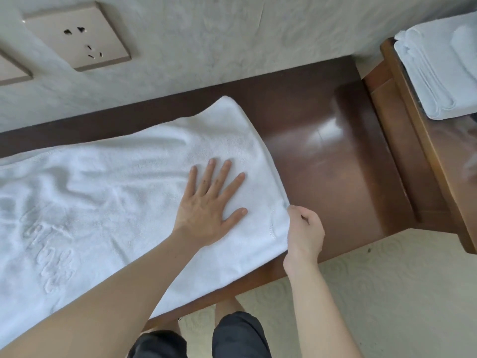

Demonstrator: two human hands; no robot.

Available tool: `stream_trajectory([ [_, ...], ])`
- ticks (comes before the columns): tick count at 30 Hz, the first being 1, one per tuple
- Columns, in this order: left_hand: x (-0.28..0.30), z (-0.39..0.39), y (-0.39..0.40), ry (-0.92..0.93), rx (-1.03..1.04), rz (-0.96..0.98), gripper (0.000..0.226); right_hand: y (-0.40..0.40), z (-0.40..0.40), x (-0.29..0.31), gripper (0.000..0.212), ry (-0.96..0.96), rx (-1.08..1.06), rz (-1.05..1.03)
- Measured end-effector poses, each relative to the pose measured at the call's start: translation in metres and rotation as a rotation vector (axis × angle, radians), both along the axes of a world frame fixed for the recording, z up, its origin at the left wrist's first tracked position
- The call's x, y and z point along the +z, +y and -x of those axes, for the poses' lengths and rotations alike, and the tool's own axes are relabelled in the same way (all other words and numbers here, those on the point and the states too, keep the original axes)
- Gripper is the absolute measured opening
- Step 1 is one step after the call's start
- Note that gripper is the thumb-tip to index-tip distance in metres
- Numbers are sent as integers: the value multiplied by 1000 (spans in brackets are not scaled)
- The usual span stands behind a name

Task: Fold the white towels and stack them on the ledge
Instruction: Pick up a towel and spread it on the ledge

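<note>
Folded towels [438, 71] already sat stacked aside. My left hand [209, 202] lay spread on the towel [116, 177] while my right hand [304, 233] pinched its corner; folding remained, I judged.

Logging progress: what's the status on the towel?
Left hand flat on spread towel. Right hand pinching its near corner. Folded stack on side ledge. Nothing in the way.

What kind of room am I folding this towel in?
Probably a hotel or guest room: a white towel with raised lettering lies on a glossy dark wood ledge, folded white towels are stacked nearby, and the floor is pale patterned carpet.
</note>
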State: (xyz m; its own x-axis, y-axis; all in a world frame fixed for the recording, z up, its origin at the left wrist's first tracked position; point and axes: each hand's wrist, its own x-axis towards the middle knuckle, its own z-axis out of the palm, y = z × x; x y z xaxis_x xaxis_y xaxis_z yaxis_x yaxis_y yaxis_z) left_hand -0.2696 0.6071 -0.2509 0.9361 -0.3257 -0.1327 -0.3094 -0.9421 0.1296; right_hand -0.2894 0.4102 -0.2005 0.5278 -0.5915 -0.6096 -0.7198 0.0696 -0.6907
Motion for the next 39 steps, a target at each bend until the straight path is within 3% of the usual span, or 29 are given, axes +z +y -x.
stream_trajectory([
  [3, 0, -3, 3, -28, 6, 65, 72, -17, -42, 4, 12, 154, 451, 129],
  [6, 3, -11, 16, -81, 158, 53, 72, -6, -86, 6, 32, 140, 727, 280],
  [8, 4, -14, 27, -84, 262, 2, 74, 17, -113, 5, 39, 74, 797, 307],
  [12, 0, -13, 32, -57, 243, 5, 74, 68, -159, 0, 59, 13, 857, 332],
  [15, -1, -14, 31, -39, 237, 14, 74, 79, -186, -6, 50, -8, 929, 351],
  [21, 0, -18, 45, -64, 322, 34, 76, 51, -184, -13, 17, -400, 872, 465],
  [24, 0, -21, 47, -25, 317, 14, 77, 53, -178, -18, 15, -320, 859, 465],
  [29, -1, -24, 51, -19, 327, 26, 75, 68, -183, -20, 22, -441, 780, 553],
  [33, -1, -26, 57, -2, 315, 31, 72, 66, -180, -28, 24, -344, 796, 657],
  [37, -2, -20, 58, 29, 255, 45, 67, 69, -183, -26, 19, -437, 673, 543],
  [39, -1, -18, 58, 46, 253, 53, 67, 69, -186, -24, 32, -375, 677, 530],
])
